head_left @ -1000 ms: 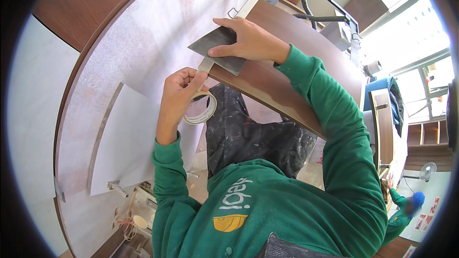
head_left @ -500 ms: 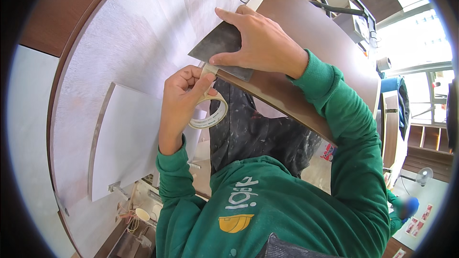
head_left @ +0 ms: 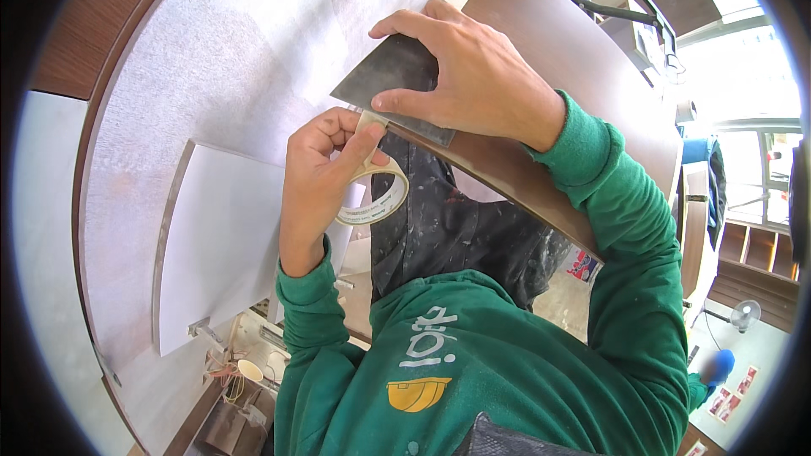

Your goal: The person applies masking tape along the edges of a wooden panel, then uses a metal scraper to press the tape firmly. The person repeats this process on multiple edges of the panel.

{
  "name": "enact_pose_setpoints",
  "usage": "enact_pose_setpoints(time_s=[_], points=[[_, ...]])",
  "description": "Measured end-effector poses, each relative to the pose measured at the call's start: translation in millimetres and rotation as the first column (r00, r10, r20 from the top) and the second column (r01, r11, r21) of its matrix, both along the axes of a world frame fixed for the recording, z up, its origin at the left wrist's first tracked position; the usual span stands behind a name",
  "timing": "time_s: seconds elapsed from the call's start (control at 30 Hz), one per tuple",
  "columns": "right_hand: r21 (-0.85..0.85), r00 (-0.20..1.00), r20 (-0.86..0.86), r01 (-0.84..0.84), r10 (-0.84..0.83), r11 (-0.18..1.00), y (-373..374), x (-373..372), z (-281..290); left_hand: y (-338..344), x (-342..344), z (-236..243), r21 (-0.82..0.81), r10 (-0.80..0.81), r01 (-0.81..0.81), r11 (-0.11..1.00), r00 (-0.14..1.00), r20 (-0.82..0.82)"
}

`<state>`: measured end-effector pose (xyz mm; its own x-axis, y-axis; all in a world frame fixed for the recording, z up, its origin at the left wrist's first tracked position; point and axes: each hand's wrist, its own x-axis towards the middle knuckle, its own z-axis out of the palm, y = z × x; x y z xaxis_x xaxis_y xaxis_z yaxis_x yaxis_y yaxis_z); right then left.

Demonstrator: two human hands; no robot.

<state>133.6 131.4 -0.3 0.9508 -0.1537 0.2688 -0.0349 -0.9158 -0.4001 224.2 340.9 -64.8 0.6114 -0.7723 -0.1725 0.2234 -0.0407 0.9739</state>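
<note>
My left hand (head_left: 317, 173) pinches a roll of pale masking tape (head_left: 372, 213), its ring hanging below the fingers. A short strip of the tape (head_left: 370, 121) runs up from the fingertips to the near corner of a brown panel (head_left: 566, 67). My right hand (head_left: 486, 76) spreads over a flat dark grey plate (head_left: 389, 72), thumb near its lower edge and fingers along its upper edge. The plate lies against the panel's corner, its pointed end reaching past it to the left. Part of the plate is hidden under my right palm.
A pale, patchy wall (head_left: 220, 42) rises on the left. Below it stands a white cabinet door (head_left: 224, 245) with a metal hinge. Wires and a box (head_left: 228, 431) lie low at left. A person in a blue cap (head_left: 718, 367) is far right, near a fan (head_left: 746, 315).
The view has shifted slightly. Both hands keep the same hold on the tape roll and the plate, which stay at the panel's corner.
</note>
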Motion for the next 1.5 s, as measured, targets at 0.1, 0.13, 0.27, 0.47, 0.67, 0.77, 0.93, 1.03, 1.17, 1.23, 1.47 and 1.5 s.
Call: enact_pose_setpoints(time_s=[0.1, 0.13, 0.27, 0.47, 0.67, 0.77, 0.93, 1.03, 1.17, 1.23, 1.47, 1.5], points=[[-0.024, 1.0, 0.02, 0.011, -0.011, 1.0, 0.6, -1.8, -3.6, -1.6, 0.3, 0.2, 0.012, -0.012, 0.012, 1.0, 1.0, 0.011], [-0.024, 1.0, 0.022, 0.016, -0.015, 1.0, 1.5, -2.0, -3.7, -1.5, 0.2, 0.2, 0.016, -0.011, 0.011, 1.0, 1.0, 0.022], [-0.04, 1.0, 0.019, 0.014, -0.014, 0.999, 0.3, -2.1, -5.4, -2.3, -2.8, -0.7, 0.0, 0.034, -0.034, 0.999, 0.999, 0.026], [-0.014, 0.999, 0.047, -0.012, 0.013, 1.0, -3.5, 0.8, -9.2, -1.9, -4.2, 2.9, 0.007, 0.047, -0.047, 0.999, 0.999, 0.014], [0.018, 0.996, 0.092, -0.022, 0.021, 1.0, -6.3, 1.4, -12.9, -2.3, -4.4, 0.7, -0.005, 0.052, -0.052, 0.999, 0.998, 0.022], [0.026, 0.994, 0.111, -0.025, 0.022, 0.999, -8.5, 1.6, -14.2, -3.6, -5.2, 3.3, 0.003, 0.055, -0.056, 0.998, 0.998, 0.027], [0.025, 1.0, 0.008, 0.008, -0.009, 1.0, -4.3, -0.1, -4.3, -2.3, -4.9, 3.3, 0.008, 0.052, -0.052, 0.999, 0.998, 0.032], [0.024, 1.0, 0.025, 0.008, -0.009, 1.0, -4.6, -0.5, -6.4, -2.8, -4.1, 3.4, 0.021, 0.045, -0.045, 0.999, 0.998, 0.035], [0.042, 1.0, 0.03, -0.001, 0.0, 0.999, -5.0, -0.1, -8.4, -3.1, -5.1, 6.8, 0.047, 0.047, -0.049, 0.998, 0.998, 0.043], [0.043, 1.0, 0.03, 0.0, -0.001, 0.999, -4.9, -0.5, -7.9, -3.4, -5.2, 10.9, 0.067, 0.038, -0.041, 0.997, 0.998, 0.041], [0.008, 0.999, 0.046, 0.001, -0.001, 1.0, -5.0, 0.1, -8.4, -3.5, -5.9, 8.7, 0.043, 0.049, -0.05, 0.998, 0.998, 0.033], [-0.002, 0.997, 0.072, -0.002, 0.002, 1.0, -6.6, 1.5, -11.8, -3.6, -5.8, 8.7, 0.044, 0.047, -0.048, 0.998, 0.998, 0.034]])
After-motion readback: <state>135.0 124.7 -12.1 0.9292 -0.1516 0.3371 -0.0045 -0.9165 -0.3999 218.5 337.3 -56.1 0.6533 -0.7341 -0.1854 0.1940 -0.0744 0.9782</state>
